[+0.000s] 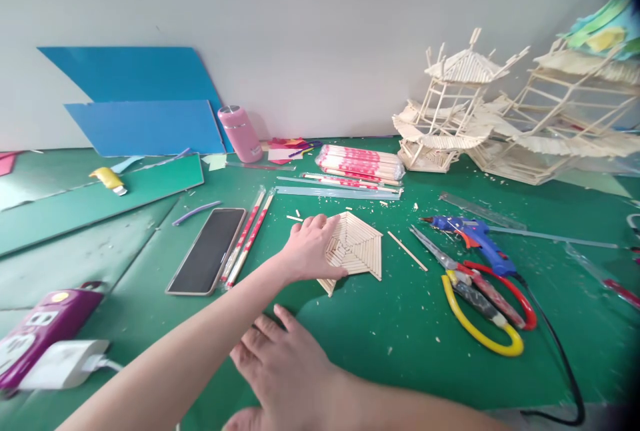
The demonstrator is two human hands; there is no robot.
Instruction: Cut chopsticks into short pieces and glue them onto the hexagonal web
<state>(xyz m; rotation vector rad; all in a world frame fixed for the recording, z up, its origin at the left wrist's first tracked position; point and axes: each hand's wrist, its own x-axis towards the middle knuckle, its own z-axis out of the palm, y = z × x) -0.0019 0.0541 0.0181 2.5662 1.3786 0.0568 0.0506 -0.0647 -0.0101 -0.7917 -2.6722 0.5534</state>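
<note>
My left hand [313, 251] reaches across from the lower left and grips the left part of a flat polygon panel [363, 247] made of thin wooden sticks in a spiral pattern. Its thumb lies along the near side and its fingers bend over the far side, covering some of the panel. Nearer the camera, my right hand [295, 364] is back-up, low over the green table or on it, fingers apart and holding nothing. A single loose stick [407, 251] lies right of the panel.
Scissors [467, 291] and a blue glue gun [470, 234] with a black cord lie at right. Stick-built towers [445, 117] stand behind. A phone [207, 251], packs of sticks [360, 162], a pink bottle [240, 134] and a purple power strip [55, 324] are also around.
</note>
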